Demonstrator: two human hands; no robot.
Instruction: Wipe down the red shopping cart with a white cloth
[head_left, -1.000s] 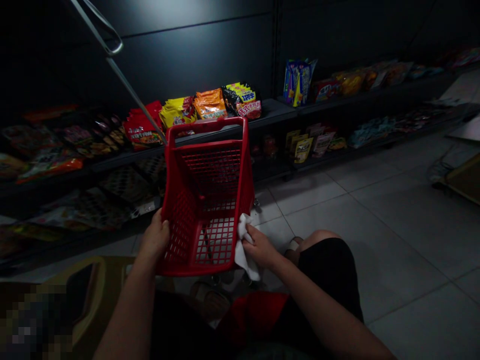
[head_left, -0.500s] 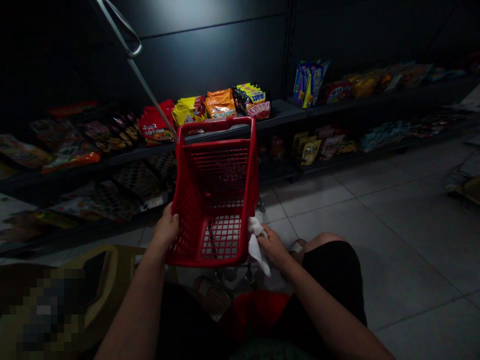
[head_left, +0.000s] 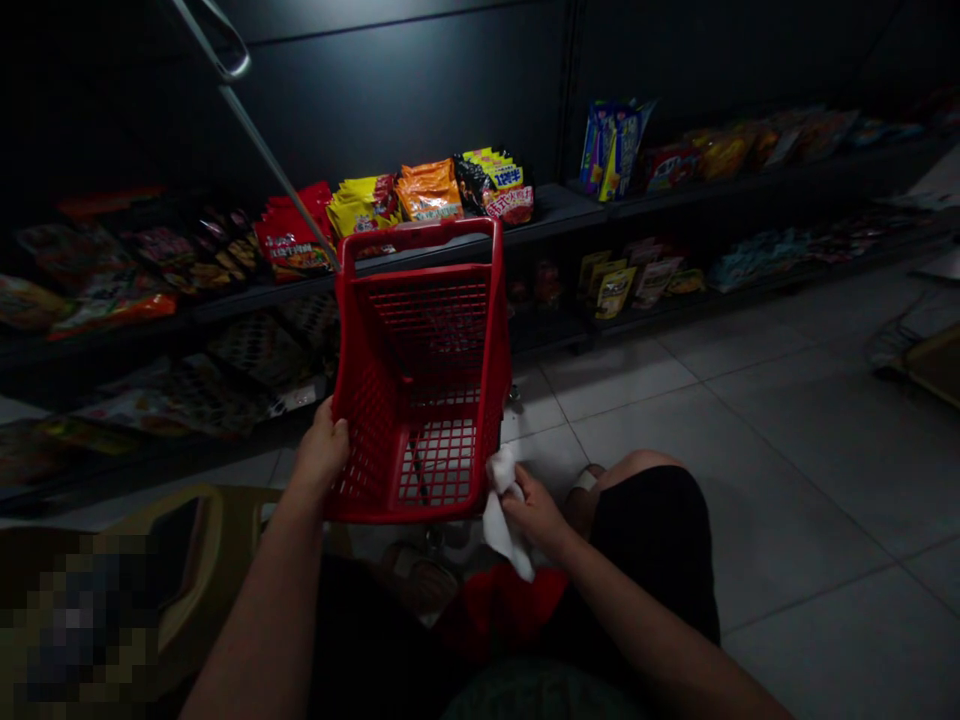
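Observation:
A red plastic shopping basket [head_left: 420, 300] on small wheels stands tilted in front of me, with nothing inside it. My left hand [head_left: 321, 452] is closed on its near left rim. My right hand [head_left: 534, 510] is closed on a crumpled white cloth [head_left: 501, 512], held against the basket's near right corner. A long metal pull handle [head_left: 247, 120] rises from the basket to the upper left.
Dark store shelves [head_left: 555, 205] behind the basket hold rows of snack and noodle packets [head_left: 427, 192]. A yellowish plastic stool [head_left: 187, 570] is at my lower left. Grey floor tiles [head_left: 787, 440] stretch to the right. My bent knee [head_left: 645, 480] is beside the basket.
My right hand has slid the cloth down the basket's right side, from the side wall to the lower near corner. The left hand has kept its grip on the rim.

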